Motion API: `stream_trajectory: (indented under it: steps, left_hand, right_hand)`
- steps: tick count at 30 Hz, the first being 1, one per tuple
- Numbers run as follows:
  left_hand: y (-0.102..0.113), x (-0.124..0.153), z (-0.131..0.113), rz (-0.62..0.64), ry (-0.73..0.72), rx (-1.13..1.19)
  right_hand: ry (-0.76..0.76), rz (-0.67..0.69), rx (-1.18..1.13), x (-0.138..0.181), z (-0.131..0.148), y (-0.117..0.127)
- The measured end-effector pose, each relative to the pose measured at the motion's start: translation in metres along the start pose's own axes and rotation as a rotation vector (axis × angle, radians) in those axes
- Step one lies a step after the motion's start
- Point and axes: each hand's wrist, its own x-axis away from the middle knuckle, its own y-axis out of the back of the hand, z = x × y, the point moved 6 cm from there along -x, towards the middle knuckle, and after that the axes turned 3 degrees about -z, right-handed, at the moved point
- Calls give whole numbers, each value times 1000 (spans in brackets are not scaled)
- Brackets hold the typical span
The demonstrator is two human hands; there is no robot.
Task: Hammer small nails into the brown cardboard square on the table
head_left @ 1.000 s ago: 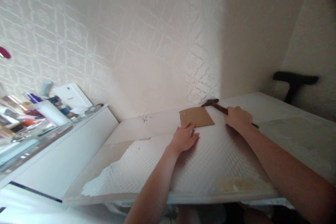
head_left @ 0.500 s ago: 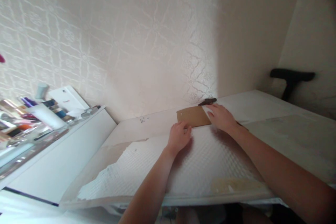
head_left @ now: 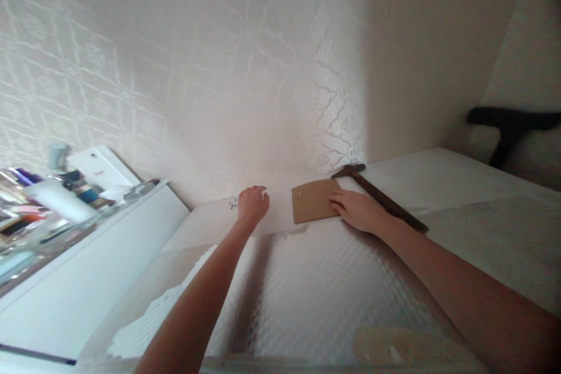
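A flat brown cardboard piece (head_left: 313,205) lies near the wall, with a row of small marks or bits along its upper part. My right hand (head_left: 357,209) grips its right edge, fingers lying over the corner. Behind that hand rests a hammer (head_left: 385,198), its dark head toward the wall and its handle slanting right. My left hand (head_left: 253,204) is apart from the cardboard, to its left, with curled fingers; anything within them is hidden. Just left of it is a scatter of small dark pieces (head_left: 232,204), too small to name surely.
The white tabletop (head_left: 405,172) is partly covered by a quilted white sheet (head_left: 307,286) with torn edges. On the left, a white cabinet (head_left: 100,257) carries bottles, tubes and a white box (head_left: 105,166). A black T-shaped armrest (head_left: 511,120) stands at the right. Patterned wallpaper backs the table.
My left hand has moved left, from the cardboard's near edge toward the small dark pieces. My right hand has shifted slightly nearer me on the cardboard, and the hammer now shows more fully.
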Motion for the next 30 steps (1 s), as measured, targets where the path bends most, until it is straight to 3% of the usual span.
stream_trajectory:
  steps: [5, 10, 24, 30]
  left_hand:
    - [-19, -23, 64, 159, 183, -176]
    - [-36, -30, 89, 272, 332, -118]
    - [-46, -34, 88, 214, 393, -116]
    - [-34, -45, 56, 133, 290, 43]
  right_hand:
    - [-19, -10, -15, 1, 1, 1]
    - [-22, -25, -15, 2, 1, 1]
    - [-38, -8, -14, 3, 2, 2]
    - [-26, -23, -12, 3, 2, 2]
